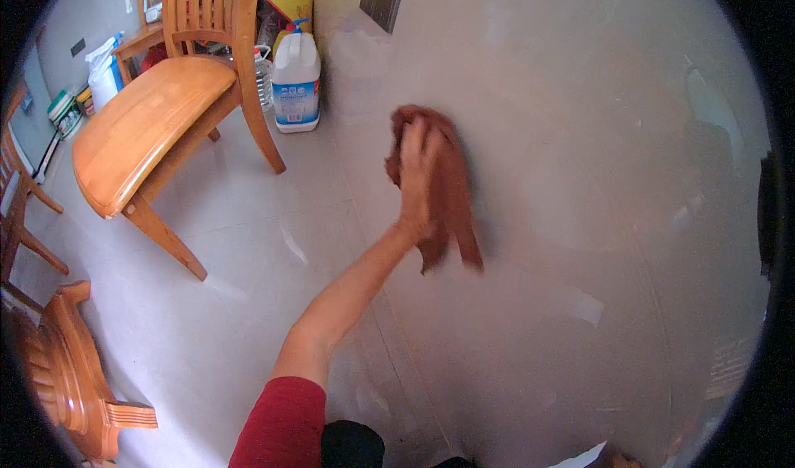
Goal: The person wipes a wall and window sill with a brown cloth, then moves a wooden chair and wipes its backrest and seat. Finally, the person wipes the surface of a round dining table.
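My left hand (421,166) presses a reddish-brown cloth (451,178) against the glossy, pale grey wall (563,137). Bunched cloth shows above and beside the fingers, while two loose ends hang below the wrist. Motion blurs the fingers somewhat. The bare forearm reaches up from a red sleeve at the lower edge. My right hand cannot be made out in the picture.
A wooden chair (157,95) stands at the left, beside a white jug (296,83) with a blue label. A dark wall plate (381,2) is above. Carved wooden furniture (74,377) sits lower left. A white sheet-like piece (582,456) shows at the bottom.
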`<state>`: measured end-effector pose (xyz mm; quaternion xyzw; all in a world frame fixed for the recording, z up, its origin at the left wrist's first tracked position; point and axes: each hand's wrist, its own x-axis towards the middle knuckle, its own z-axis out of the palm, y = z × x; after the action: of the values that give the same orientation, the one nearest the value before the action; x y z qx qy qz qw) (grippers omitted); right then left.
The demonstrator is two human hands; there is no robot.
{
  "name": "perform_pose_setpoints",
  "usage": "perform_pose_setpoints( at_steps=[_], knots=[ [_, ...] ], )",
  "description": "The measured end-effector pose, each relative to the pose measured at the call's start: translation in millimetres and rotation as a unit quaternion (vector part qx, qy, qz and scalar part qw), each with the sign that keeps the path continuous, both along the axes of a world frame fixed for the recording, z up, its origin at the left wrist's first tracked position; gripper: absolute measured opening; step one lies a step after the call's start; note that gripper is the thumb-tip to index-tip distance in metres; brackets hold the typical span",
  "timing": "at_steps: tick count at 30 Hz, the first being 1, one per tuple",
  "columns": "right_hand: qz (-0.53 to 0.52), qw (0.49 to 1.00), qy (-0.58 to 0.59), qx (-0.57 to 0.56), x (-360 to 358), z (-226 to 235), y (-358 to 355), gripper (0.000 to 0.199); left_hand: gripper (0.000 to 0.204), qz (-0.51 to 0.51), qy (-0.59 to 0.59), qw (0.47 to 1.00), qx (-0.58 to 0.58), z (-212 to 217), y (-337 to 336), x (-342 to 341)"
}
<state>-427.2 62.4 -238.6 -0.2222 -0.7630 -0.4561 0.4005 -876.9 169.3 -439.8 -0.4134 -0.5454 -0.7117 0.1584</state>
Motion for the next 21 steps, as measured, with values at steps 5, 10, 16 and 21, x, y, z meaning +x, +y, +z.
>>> perform_pose_setpoints(
  at_steps=[5,10,16,21],
  knots=[
    [0.129,0.979,-0.051,0.153,20,-4,41,0.047,0.069,0.04,-0.204,0.935,-0.287,-46,25,-94],
    [0.124,0.975,-0.097,0.157,17,0,36,0.053,0.077,0.056,-0.497,0.86,-0.107,-159,18,-76],
    [0.014,0.995,-0.076,0.06,-22,4,10,0.048,0.075,0.041,-0.603,0.776,-0.18,-238,-27,50],
    [0.073,0.993,-0.06,0.065,-18,5,15,0.034,0.074,-0.044,-0.67,0.707,-0.222,-241,-51,184]
  ],
)
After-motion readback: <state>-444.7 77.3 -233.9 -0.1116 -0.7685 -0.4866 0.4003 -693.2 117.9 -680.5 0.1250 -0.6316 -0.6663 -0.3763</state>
